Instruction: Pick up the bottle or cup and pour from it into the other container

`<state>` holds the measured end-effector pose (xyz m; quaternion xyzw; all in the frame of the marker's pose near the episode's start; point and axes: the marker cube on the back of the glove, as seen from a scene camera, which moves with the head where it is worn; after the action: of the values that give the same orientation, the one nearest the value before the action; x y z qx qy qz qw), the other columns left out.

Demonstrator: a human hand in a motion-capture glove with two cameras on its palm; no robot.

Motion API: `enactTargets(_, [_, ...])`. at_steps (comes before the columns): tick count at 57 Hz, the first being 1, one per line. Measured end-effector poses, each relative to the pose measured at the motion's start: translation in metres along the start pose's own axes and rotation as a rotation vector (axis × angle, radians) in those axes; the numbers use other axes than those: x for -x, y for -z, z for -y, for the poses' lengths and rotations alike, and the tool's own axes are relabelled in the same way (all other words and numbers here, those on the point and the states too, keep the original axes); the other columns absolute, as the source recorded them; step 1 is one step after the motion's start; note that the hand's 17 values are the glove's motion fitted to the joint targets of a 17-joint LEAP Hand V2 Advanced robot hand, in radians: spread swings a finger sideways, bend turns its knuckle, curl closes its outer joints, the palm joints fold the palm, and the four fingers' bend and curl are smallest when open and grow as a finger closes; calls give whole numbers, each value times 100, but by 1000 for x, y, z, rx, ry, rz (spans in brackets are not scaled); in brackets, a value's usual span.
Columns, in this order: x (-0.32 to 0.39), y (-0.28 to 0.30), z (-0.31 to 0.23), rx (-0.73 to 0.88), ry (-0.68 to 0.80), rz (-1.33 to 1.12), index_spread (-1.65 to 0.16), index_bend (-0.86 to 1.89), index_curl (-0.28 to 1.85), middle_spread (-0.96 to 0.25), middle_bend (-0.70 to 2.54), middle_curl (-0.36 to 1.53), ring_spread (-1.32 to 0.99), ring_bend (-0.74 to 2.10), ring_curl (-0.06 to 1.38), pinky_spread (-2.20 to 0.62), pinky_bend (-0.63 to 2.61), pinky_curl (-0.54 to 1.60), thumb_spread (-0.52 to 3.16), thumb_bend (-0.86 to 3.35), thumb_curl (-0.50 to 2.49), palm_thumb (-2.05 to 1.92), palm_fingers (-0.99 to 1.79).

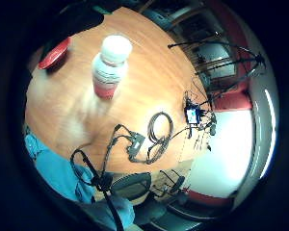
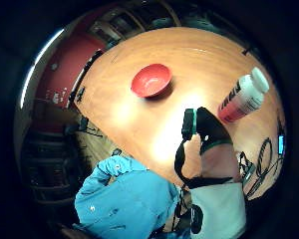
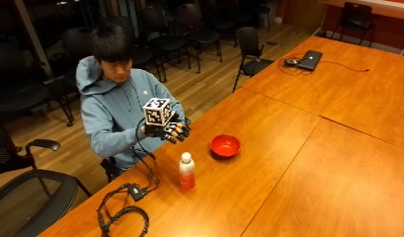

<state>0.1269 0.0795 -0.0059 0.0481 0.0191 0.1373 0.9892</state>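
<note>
A person in a blue hoodie (image 3: 106, 116) sits at the near edge of the table (image 3: 306, 148), and the gloved right hand (image 3: 167, 130) hangs in the air in front of the chest, above the table edge, with its fingers loosely curled downward and nothing in them: the grip is empty. Judged from this, the task stands at its very first step, the reach, with nothing yet lifted or poured. The next move calls for the hand to go down and forward to the bottle (image 3: 186, 171), close round its body below the cap, and lift it upright before carrying it over the bowl (image 3: 225, 145). The bottle stands upright on the table just in front of the person, a little toward the coil of cable (image 3: 126, 217) at the table edge, apart from the hand and untouched. It is a slim white plastic bottle with a white cap and a red band round its lower part; the label's print cannot be read, and whether the cap is loose or how full it is cannot be told. Farther on, near the bottle but not touching it, sits the red bowl, open side up and seemingly empty. Well beyond, at the far end of the table, lies a laptop (image 3: 310, 59).
</note>
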Motion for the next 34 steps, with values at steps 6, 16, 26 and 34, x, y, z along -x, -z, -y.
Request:
enactTargets(6, [-25, 6, -1, -38, -18, 16, -37, 16, 31, 2, 18, 27, 8, 40, 29, 23, 60, 26, 112, -1, 50, 78, 31])
enactTargets(16, [-65, 8, -7, -133, -41, 61, -37, 16, 30, 2, 18, 28, 8, 39, 29, 23, 59, 26, 111, -2, 50, 79, 31])
enactTargets(26, [-95, 3, -18, -207, -48, 142, -36, 14, 29, 2, 18, 28, 8, 39, 29, 23, 60, 27, 108, -4, 49, 73, 30])
enactTargets(34, [-112, -9, -28, -263, -16, 263, -37, 8, 25, 2, 18, 28, 9, 44, 31, 23, 66, 29, 103, -6, 45, 62, 20])
